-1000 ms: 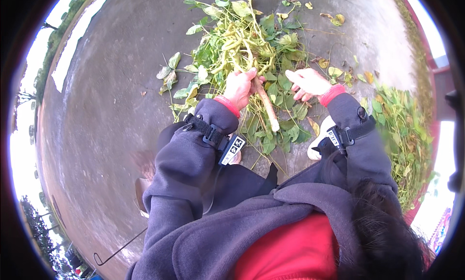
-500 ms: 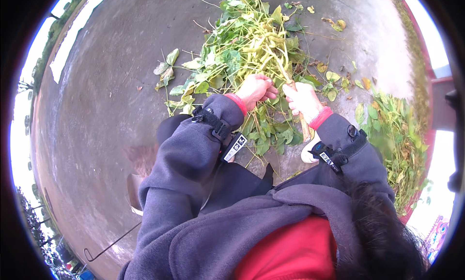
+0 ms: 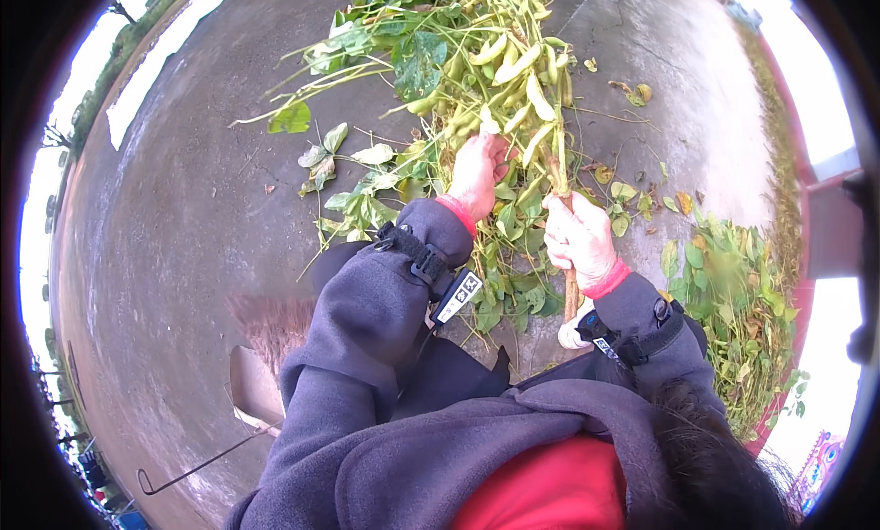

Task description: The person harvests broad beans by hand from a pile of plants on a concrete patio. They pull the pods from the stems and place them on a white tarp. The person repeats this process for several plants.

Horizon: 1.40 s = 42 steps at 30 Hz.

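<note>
My right hand [image 3: 581, 233] is closed around the thick brown lower stem of a bean plant [image 3: 561, 154]. The plant leans away from me, with plump yellow-green pods [image 3: 520, 65] hanging thickly along it and green leaves [image 3: 420, 63] to the left. My left hand [image 3: 477, 171] is among the lower pods with its fingers curled in, seemingly pinching a pod; the fingertips are partly hidden by the plant. Below both hands, loose leaves and stalks [image 3: 518, 296] lie on the ground near my feet.
A second heap of leafy bean plants [image 3: 738, 319] lies on the right. At the lower left are a broom head [image 3: 273, 324], a dustpan [image 3: 255, 383] and a bent metal rod [image 3: 206, 463]. Yellowed leaves [image 3: 632, 94] are scattered over the grey concrete ground [image 3: 183, 218].
The bean plant has been raised closer, its pods now larger in view and its leaves swung up and left. My left hand has moved up to the pods; my right hand keeps its stem grip, slightly lower.
</note>
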Each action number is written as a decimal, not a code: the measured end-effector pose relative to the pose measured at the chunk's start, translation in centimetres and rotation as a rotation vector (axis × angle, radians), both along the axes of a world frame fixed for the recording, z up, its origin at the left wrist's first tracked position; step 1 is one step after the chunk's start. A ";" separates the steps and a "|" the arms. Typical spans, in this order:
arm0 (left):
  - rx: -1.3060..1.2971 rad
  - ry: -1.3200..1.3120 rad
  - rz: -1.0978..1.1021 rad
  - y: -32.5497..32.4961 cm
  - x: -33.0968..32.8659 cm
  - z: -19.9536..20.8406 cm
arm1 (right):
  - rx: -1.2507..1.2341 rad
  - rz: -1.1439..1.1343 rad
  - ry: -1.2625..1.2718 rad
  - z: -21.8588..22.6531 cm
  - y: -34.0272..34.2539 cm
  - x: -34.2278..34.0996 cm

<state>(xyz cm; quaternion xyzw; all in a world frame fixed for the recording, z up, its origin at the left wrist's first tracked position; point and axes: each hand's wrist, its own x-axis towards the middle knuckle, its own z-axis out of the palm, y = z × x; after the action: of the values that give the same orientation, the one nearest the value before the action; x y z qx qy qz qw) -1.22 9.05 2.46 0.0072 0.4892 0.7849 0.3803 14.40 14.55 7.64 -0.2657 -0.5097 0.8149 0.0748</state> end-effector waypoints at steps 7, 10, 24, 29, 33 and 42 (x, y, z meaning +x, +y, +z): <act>0.377 -0.030 -0.030 -0.9 -2.8 1.5 | -0.375 0.114 0.112 -0.7 1.0 0.5; 0.308 -0.057 0.013 -1.8 -4.2 1.7 | -0.533 0.175 0.128 -1.8 1.3 0.3; -0.256 -0.041 -0.056 -2.0 -4.1 -3.8 | 0.064 0.463 -0.405 -3.0 2.9 0.7; -0.333 -0.130 -0.100 -1.7 -2.7 -4.8 | 0.931 0.303 -0.299 -2.2 7.1 -0.4; -0.404 -0.092 -0.157 -1.7 -1.2 -4.7 | 1.225 0.474 -0.099 -4.4 6.3 -1.1; -0.384 0.026 -0.205 -1.9 -0.8 -4.6 | 1.594 0.319 0.110 -5.2 6.2 -3.4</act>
<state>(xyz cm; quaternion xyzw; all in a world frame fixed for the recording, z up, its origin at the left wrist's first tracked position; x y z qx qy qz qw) -2.03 7.19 -2.18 -0.0054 0.6312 0.6345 0.4461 11.02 20.77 2.43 -0.0163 -0.9639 0.2200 0.1494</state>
